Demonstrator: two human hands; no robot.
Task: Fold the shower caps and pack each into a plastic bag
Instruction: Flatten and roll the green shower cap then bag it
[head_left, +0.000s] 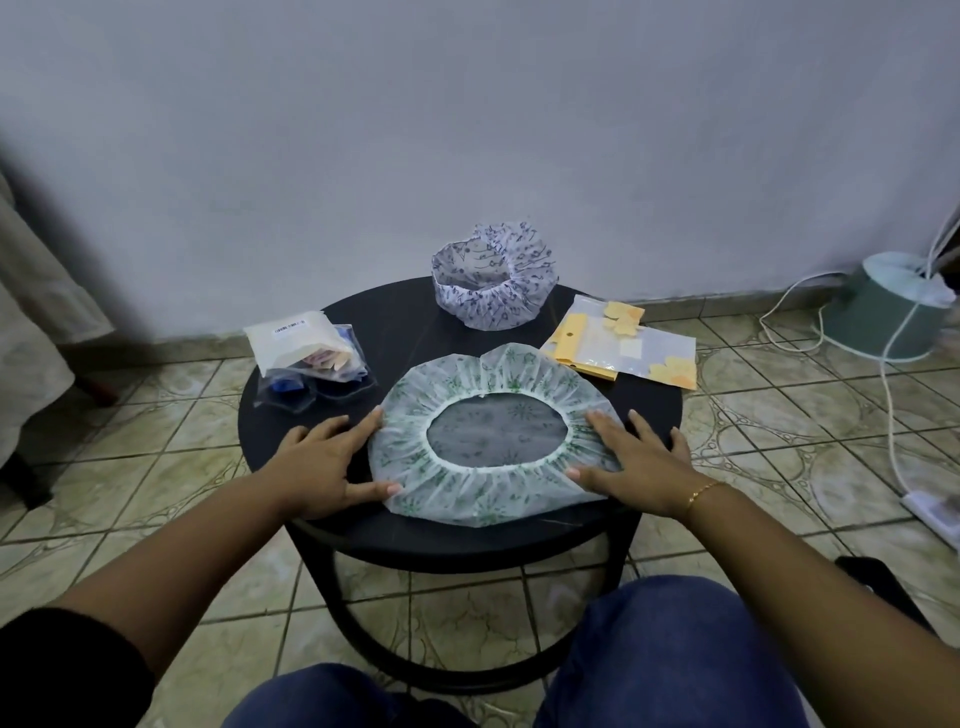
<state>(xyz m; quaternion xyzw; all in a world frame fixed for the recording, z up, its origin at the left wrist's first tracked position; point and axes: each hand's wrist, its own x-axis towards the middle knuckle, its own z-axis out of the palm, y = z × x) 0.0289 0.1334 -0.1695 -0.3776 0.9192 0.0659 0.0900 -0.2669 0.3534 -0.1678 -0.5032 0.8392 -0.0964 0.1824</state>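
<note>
A white shower cap with green print (447, 483) lies spread flat on the round black table (415, 312), its elastic opening facing up. My left hand (322, 462) rests flat at its left edge, fingertips touching the rim. My right hand (631, 462) presses flat on its right edge. A second cap with blue print (493, 280) sits puffed up at the table's far side. Plastic bags with yellow flower print (623, 345) lie at the right.
A pile of packed bags (306, 358) sits on the table's left part. On the tiled floor at right stand a pale green round device (883, 306) with white cables and a power strip (935, 512). My knees are below the table's near edge.
</note>
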